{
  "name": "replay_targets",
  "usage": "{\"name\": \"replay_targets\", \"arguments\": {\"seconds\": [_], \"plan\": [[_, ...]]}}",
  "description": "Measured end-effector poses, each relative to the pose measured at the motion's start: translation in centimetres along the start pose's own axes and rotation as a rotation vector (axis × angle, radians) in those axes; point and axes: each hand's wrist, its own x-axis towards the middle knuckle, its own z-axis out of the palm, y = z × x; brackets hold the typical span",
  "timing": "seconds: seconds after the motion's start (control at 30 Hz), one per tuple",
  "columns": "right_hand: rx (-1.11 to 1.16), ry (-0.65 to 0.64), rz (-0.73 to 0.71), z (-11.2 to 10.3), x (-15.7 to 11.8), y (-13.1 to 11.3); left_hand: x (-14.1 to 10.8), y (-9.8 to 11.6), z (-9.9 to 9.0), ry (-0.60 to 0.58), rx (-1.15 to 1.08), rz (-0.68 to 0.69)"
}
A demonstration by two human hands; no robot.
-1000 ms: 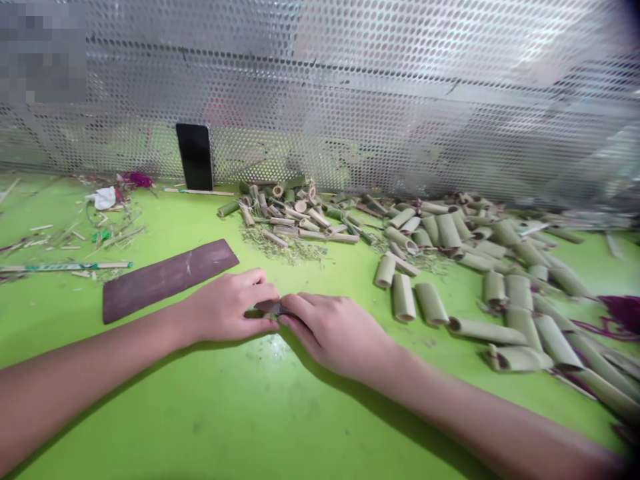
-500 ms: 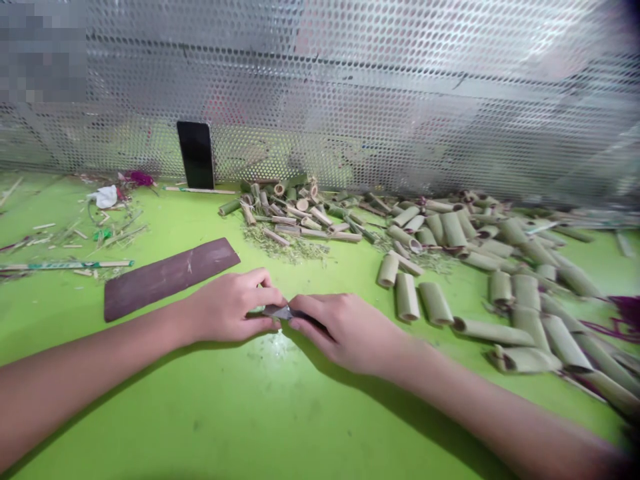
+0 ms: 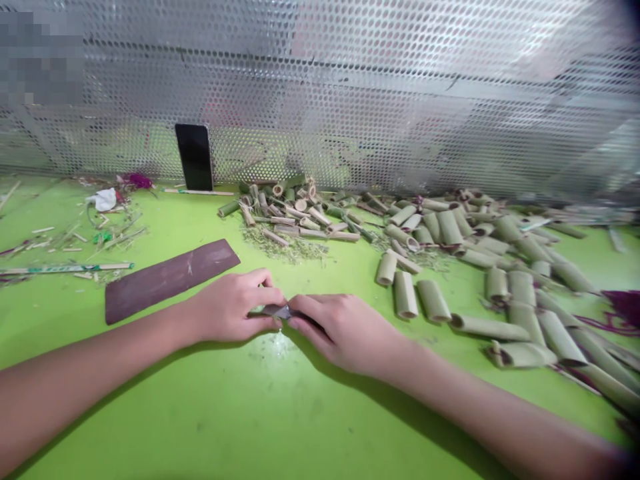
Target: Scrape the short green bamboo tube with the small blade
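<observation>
At the centre of the clock, over the smooth bright-green table (image 3: 225, 413), the bare right hand (image 3: 345, 333) is closed around a small dark-handled tool with a pointed grey metal blade (image 3: 279, 311), its tip aimed at nine o'clock. The bare left hand (image 3: 235, 307) meets it from nine o'clock, half curled, thumb and forefinger bent round the blade's end with a narrow gap between them; whether it pinches anything there cannot be told, as the fingers hide it. Just beyond the left wrist, between nine and ten o'clock, lies a flat brown rectangular slab (image 3: 170, 281). A black upright phone (image 3: 195, 158) leans at eleven against the silver perforated metal panel (image 3: 320, 87) spanning the far side. Just past twelve sits a heap of thin green and tan bamboo pieces (image 3: 305, 220), and thicker pale-green bamboo tubes (image 3: 450, 228) spread from one to three o'clock. A crumpled white scrap (image 3: 105, 199) lies near ten, and a dark purple thread bundle (image 3: 623, 307) at three.
</observation>
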Motion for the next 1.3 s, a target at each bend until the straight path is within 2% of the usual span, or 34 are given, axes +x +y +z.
{"name": "replay_targets", "arguments": {"seconds": [0.13,0.47,0.67,0.83,0.93,1.07,1.3], "plan": [[-0.025,0.050,0.006,0.2,0.3,-0.4,0.0,-0.1,0.2,0.039,0.006,-0.027],[0.023,0.022,0.002,0.2,-0.3,0.2,0.1,0.1,0.1,0.003,0.002,-0.007],[0.008,0.075,0.032,0.5,0.1,-0.3,0.2,0.1,0.6,0.091,0.035,-0.021],[0.018,0.014,0.022,0.2,-0.6,-0.1,0.0,-0.1,0.4,0.065,0.026,-0.006],[0.042,0.046,0.059,-0.1,-0.9,0.3,-0.1,-0.1,0.2,0.047,0.043,0.001],[-0.009,0.129,0.079,-0.2,-0.7,0.8,0.1,0.1,0.1,0.051,0.070,-0.063],[-0.185,0.175,0.030,0.3,0.2,0.5,0.4,0.5,-0.1,0.041,0.011,-0.194]]}}
